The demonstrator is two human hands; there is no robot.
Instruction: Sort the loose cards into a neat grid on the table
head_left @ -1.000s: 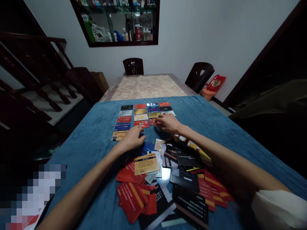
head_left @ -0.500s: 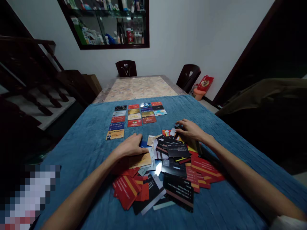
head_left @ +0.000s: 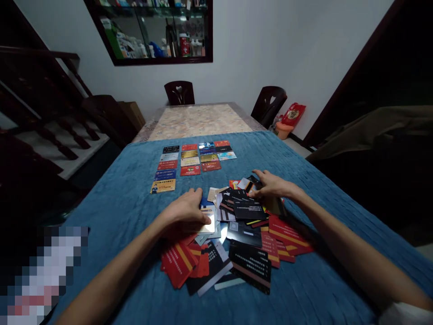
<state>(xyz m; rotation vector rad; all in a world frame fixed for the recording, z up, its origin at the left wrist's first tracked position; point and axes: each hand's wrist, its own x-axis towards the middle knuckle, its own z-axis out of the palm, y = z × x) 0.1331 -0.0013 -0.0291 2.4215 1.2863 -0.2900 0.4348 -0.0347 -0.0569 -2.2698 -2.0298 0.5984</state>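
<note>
A loose heap of plastic cards point(head_left: 248, 233), black, red, silver and yellow, lies overlapping on a blue cloth. At its left side my left hand point(head_left: 186, 210) is closed, its thumb pressed on a pale yellow card point(head_left: 210, 224) that shines with glare; the undersides of the fingers are hidden. My right hand point(head_left: 270, 185) curls over the far right of the heap, thumb and fingers around cards there, a dark card point(head_left: 256, 183) at its fingertips. Beyond the heap, several cards lie face up in columns, among them an orange card point(head_left: 163, 186) nearest.
The blue cloth point(head_left: 125, 212) covers the near part of the table; a patterned tabletop point(head_left: 203, 121) shows behind. Chairs point(head_left: 179, 92) stand at the far end. To the right are a red bag point(head_left: 293, 113) and dark cloth point(head_left: 379, 131); a blurred-out object point(head_left: 50, 271) is at lower left.
The yellow card under my left thumb has tilted and now catches the light. My right hand has shifted slightly among the cards, uncovering more of a silver card. The column cards are unchanged.
</note>
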